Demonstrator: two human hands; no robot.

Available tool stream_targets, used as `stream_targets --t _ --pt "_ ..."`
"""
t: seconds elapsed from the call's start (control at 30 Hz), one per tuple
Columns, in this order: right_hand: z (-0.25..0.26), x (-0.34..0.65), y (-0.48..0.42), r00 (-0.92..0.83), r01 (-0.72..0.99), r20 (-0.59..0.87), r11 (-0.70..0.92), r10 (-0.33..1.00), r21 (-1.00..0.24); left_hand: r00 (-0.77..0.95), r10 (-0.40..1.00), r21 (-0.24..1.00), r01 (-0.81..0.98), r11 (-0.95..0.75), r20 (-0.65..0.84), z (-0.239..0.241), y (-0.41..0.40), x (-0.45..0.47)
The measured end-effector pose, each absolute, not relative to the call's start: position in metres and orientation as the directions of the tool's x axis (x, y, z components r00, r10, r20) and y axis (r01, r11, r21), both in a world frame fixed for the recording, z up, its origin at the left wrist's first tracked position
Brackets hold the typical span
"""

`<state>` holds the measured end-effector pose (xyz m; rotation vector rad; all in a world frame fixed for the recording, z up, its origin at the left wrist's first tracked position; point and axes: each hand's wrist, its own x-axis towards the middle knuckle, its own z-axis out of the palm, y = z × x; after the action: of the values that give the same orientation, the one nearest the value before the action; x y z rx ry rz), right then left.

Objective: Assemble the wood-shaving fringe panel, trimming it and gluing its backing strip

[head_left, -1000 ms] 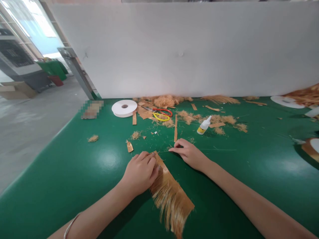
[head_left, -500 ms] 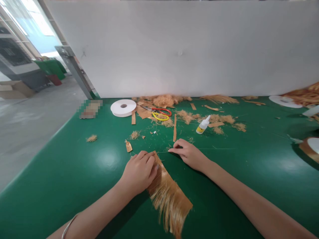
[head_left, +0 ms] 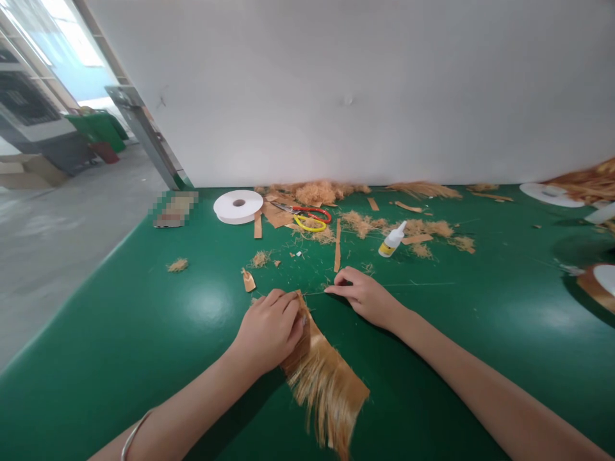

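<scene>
My left hand [head_left: 275,330] is closed on the upper end of a tan fringed strip [head_left: 339,378], its fingers bent over the edge. Frayed fibres hang along the lower side of the strip, toward me. To the right, my right hand [head_left: 362,296] pinches a thin thread [head_left: 314,294] that runs across to the top of the strip. A small white glue bottle with a yellow label [head_left: 391,241] stands beyond my right hand. Just past my left hand lies a small tan piece [head_left: 248,280]. My left fingertips are partly hidden.
Scissors with red and yellow handles [head_left: 311,219] lie near the back beside a white tape roll [head_left: 238,206]. Loose fibre scraps [head_left: 327,192] line the foot of the pale wall [head_left: 346,96]. Another roll [head_left: 606,282] sits at the right edge of the green table [head_left: 120,339].
Both hands keep almost the same place and grip. The lower end of the fringed strip has shifted very slightly; the thread still stretches between my hands.
</scene>
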<state>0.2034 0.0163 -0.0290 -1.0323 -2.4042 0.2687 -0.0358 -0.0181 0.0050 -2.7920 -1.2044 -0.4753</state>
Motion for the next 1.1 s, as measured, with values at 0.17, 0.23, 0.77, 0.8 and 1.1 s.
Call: stream_targets --t 0.17,0.23,0.77,0.8,1.1 --pt "-0.028 0.203 0.016 -0.593 0.613 0.377 0.702 0.712 -0.362 0.647 0.707 0.048 0.727 -0.685 0.284 0.005 -0.018 -0.036" --pt "-0.027 0.204 0.015 -0.593 0.612 0.382 0.705 0.709 -0.359 0.647 0.709 0.049 0.728 -0.684 0.281 0.006 -0.018 -0.037" --pt "-0.024 0.202 0.014 -0.566 0.588 0.389 0.687 0.727 -0.427 0.631 0.73 0.228 0.694 -0.683 0.265 0.013 -0.014 -0.045" --pt "-0.024 0.202 0.014 -0.567 0.59 0.39 0.688 0.726 -0.423 0.635 0.725 0.241 0.685 -0.688 0.266 0.013 -0.013 -0.046" --pt "-0.025 0.198 0.015 -0.583 0.617 0.373 0.691 0.722 -0.376 0.704 0.664 0.264 0.61 -0.747 0.252 0.01 -0.007 -0.057"
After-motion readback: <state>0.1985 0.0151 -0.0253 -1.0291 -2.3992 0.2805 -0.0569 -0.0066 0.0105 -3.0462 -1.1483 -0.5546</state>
